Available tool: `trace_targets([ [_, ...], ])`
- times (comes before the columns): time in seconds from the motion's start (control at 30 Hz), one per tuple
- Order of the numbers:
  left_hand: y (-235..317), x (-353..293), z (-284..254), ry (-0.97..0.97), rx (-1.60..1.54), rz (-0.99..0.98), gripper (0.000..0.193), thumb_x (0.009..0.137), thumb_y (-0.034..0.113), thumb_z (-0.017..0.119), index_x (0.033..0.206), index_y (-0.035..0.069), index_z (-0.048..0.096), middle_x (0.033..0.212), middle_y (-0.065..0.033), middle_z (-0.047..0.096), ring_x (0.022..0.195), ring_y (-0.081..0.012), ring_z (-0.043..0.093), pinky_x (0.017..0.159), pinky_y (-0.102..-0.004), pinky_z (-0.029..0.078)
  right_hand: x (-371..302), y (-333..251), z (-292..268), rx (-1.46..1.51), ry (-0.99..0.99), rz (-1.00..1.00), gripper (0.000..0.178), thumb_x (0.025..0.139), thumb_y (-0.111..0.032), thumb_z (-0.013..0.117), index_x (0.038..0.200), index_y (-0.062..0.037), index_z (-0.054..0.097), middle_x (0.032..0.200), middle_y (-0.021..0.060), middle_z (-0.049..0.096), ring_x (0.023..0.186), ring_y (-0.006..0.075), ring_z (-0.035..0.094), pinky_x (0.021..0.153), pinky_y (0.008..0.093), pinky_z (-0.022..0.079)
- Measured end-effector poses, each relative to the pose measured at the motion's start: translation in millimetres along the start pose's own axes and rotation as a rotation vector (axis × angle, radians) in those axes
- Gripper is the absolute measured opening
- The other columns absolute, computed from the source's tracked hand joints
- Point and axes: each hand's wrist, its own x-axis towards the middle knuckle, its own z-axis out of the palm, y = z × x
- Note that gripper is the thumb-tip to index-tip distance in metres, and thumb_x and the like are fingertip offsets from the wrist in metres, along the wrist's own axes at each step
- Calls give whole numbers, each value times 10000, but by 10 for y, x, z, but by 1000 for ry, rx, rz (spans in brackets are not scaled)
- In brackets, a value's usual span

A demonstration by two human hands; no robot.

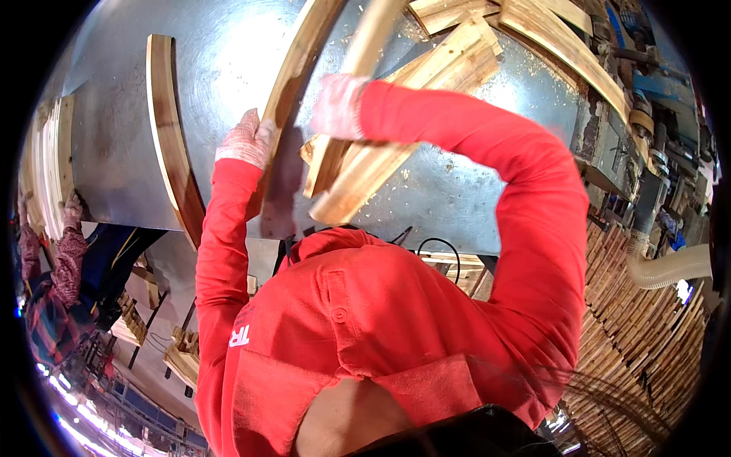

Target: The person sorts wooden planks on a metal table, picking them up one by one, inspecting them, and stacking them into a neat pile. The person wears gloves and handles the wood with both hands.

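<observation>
My left hand (247, 139), in a pale knitted glove, closes on the edge of a long wooden strip (298, 67) tilted over the metal table. My right hand (339, 107), gloved as well and smeared by motion, grips a second wooden strip (373, 36) just to the right. Its fingers are partly hidden. Below and right of that hand, several loose wooden boards (362, 186) lie crossed over one another. A slightly curved wooden strip (167, 114) rests alone to the left, its near end jutting past the table's edge.
The metal table (449, 194) carries sawdust and chips. More boards (560, 46) lie at the far right beside a machine (609, 145) with a pale hose (670, 266). Stacked wood (640, 343) stands at the right. At left, a co-worker's gloved hand (72, 212) touches a strip pile (53, 164).
</observation>
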Motion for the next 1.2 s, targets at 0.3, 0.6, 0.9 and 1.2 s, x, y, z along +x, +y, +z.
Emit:
trace_targets([
  [0.3,151,-30,343,-331,-795,-253,587,769,206,767,1239,-24,501,1048,-89,650,913,-159,602,859,-309,478,-937,103,814,519,634,1467,1120,657,-573,753,1404,94,252,1414,258,359,1334,322,327,1116,409,239],
  [0.6,405,-100,72,-195,-399,-192,546,734,204,774,1176,-20,546,1049,-148,642,961,-257,583,900,-354,447,-1004,14,1718,1694,1532,1459,849,634,-295,865,1264,109,465,1152,204,608,1015,285,599,905,345,471],
  [0.9,703,-641,92,-248,149,-180,990,732,521,707,1440,31,219,1351,-272,430,1274,-388,413,1035,-434,362,46,556,-90,1282,538,1647,336,878,-252,511,1078,-16,644,1094,219,636,1052,344,610,881,433,486],
  [1.2,223,-319,332,29,-597,-160,1000,742,146,722,1464,-25,50,1364,-199,416,1168,-238,477,1025,-305,366,-811,1044,883,89,1067,1417,530,777,-362,654,1216,-93,527,1215,216,529,1124,335,525,952,429,409],
])
